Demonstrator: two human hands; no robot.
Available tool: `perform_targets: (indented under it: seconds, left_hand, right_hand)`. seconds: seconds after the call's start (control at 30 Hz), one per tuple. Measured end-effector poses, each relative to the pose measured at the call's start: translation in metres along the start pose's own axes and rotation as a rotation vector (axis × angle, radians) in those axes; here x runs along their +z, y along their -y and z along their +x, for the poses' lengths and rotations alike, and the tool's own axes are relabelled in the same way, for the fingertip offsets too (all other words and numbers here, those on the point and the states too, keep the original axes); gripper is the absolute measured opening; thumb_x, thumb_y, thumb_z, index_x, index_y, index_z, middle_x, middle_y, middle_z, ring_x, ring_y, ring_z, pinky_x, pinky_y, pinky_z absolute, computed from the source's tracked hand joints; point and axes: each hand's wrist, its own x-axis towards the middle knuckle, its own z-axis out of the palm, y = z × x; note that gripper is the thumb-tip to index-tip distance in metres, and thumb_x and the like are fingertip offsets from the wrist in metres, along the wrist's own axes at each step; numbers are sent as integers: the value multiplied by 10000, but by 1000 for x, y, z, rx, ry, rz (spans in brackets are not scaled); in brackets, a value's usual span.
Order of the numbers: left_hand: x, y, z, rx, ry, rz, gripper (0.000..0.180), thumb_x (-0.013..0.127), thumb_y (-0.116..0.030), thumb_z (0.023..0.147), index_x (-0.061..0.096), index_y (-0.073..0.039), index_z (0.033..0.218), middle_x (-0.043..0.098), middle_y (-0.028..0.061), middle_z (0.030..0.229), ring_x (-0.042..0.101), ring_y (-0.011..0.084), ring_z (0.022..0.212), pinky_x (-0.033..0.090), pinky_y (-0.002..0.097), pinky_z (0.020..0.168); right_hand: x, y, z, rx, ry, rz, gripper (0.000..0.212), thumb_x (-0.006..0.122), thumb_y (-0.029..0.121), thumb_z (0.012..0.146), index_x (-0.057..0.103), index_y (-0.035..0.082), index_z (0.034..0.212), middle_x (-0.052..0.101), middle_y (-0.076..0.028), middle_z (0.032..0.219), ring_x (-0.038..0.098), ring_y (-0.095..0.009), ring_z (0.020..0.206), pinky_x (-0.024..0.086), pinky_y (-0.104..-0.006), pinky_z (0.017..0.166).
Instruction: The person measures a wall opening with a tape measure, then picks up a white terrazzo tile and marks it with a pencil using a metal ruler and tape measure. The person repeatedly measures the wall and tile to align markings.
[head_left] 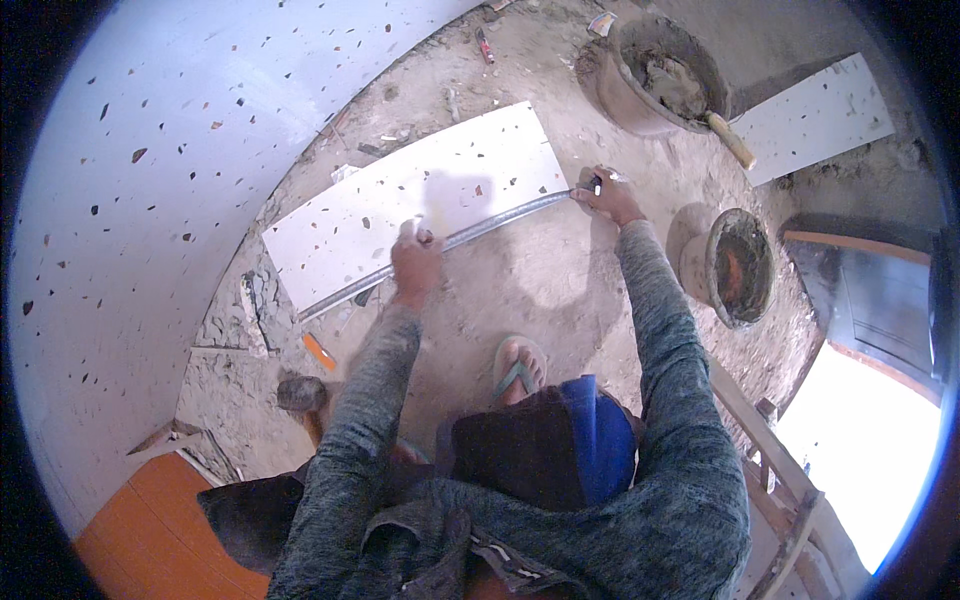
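Note:
A long white slab with dark and brown flecks lies on the dirt floor in front of me. A narrow grey band runs along its near long edge; whether it is the slab's own side or a separate strip, I cannot tell. My left hand rests at this edge near the middle, fingers curled; anything in them is hidden. At the slab's right near corner, my right hand is closed around a small dark object whose kind I cannot make out.
A large tub of grey mix and a smaller bucket stand to the right. Another flecked slab leans behind them. A mallet and an orange-handled tool lie left. A flecked panel rises at far left.

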Motion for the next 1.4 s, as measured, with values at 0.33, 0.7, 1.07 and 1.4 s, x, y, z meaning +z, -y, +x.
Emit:
perform_targets:
  seconds: [0.33,0.7,1.07,1.4]
  left_hand:
    - [51,-47,17,63,197,171,246,696,-82,775,497,-18,904,625,178,814,633,385,792,481,480,711]
    - [58,-48,26,94,198,175,243,704,-93,763,506,-15,879,620,182,768,629,390,772,479,490,700]
    - [58,-62,33,129,265,253,233,708,-95,763,527,-2,875,641,189,794,647,377,792,495,468,721]
    - [60,-60,33,217,304,254,211,662,-81,791,543,23,930,638,208,871,641,368,824,504,457,740]
  right_hand:
    - [8,-10,2,5,27,40,594,813,488,681,649,24,1014,645,-136,914,628,-288,870,490,-396,759]
    - [12,-4,-6,-37,-124,-20,463,789,450,706,639,77,936,646,-129,938,621,-326,901,498,-415,809]
    - [14,6,-10,-182,-320,-180,538,789,397,707,624,92,1119,647,-158,1010,590,-363,991,483,-435,861]
    - [30,46,-47,-241,-439,255,252,615,193,913,649,47,1115,652,-189,1017,612,-365,982,480,-425,885]
